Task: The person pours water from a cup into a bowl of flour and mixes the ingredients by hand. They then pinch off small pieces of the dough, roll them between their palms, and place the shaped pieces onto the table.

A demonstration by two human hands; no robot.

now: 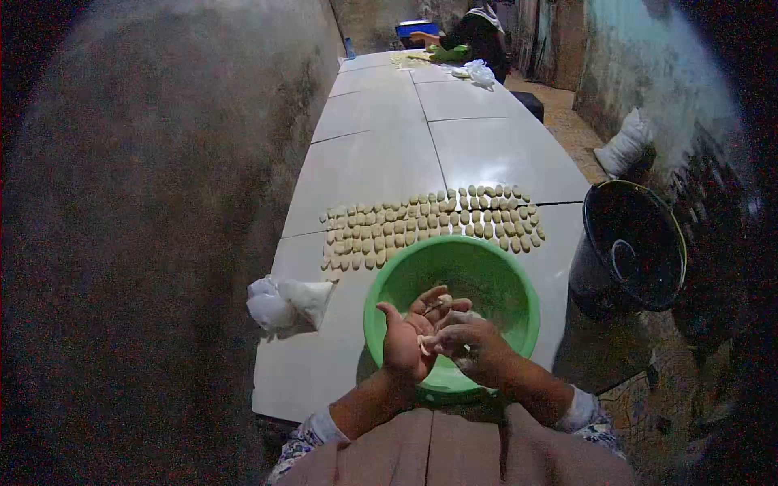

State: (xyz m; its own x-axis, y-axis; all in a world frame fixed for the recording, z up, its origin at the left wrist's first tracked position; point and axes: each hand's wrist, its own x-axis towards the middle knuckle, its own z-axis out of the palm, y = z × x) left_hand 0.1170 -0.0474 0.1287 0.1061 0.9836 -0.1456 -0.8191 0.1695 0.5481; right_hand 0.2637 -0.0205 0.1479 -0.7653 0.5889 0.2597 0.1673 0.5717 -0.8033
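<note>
My left hand (408, 348) is palm up over the green basin (531, 320), thumb out and fingers spread and slightly bent. A pale smear or bit of dough (441, 302) lies on its fingers. My right hand (474, 344) is closed, its fingertips pinching a small piece of dough (425, 345) against the left palm. A whitish coating shows on the right fingers. Just beyond the basin, many small oval dough pieces (397, 228) lie in rows on the white table (381, 162).
White plastic bags (288, 301) sit at the table's left edge by the wall. A dark bucket (596, 267) stands on the right. Another person (478, 40) works at the far end near a blue container (416, 31). A white sack (626, 144) leans against the right wall.
</note>
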